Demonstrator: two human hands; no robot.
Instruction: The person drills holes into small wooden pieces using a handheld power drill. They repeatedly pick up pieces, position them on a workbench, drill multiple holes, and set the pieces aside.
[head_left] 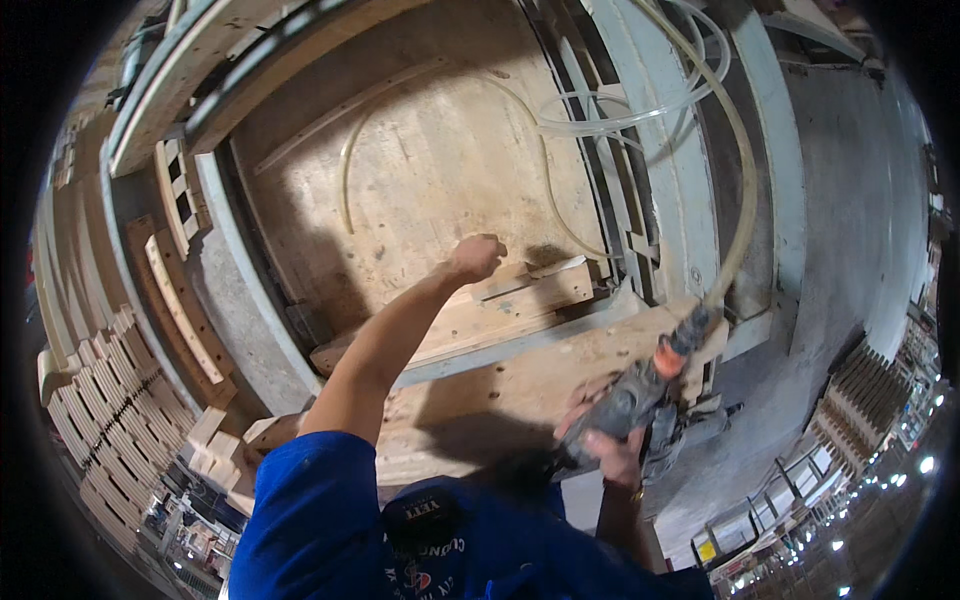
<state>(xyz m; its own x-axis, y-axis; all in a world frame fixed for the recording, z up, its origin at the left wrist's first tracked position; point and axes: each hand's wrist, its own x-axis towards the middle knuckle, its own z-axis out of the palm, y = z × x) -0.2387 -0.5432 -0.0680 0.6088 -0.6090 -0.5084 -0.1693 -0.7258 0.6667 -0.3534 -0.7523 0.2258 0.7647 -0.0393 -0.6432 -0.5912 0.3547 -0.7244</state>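
My left hand reaches forward over a wooden panel, its fingers curled closed. Whatever they may hold is hidden. Just beside it lie short wood pieces with a thin strip on top. On the right, close to my body, my right hand grips a dark grey drill-like power tool. An orange collar and a black front end point away from me. A thick wooden beam with holes runs between me and the panel.
Pale metal beams frame the panel's right side, with a coiled clear hose over them. A thicker yellowish hose hangs near the tool's front. Thin tubing curves across the panel. Stacked wooden parts stand at left.
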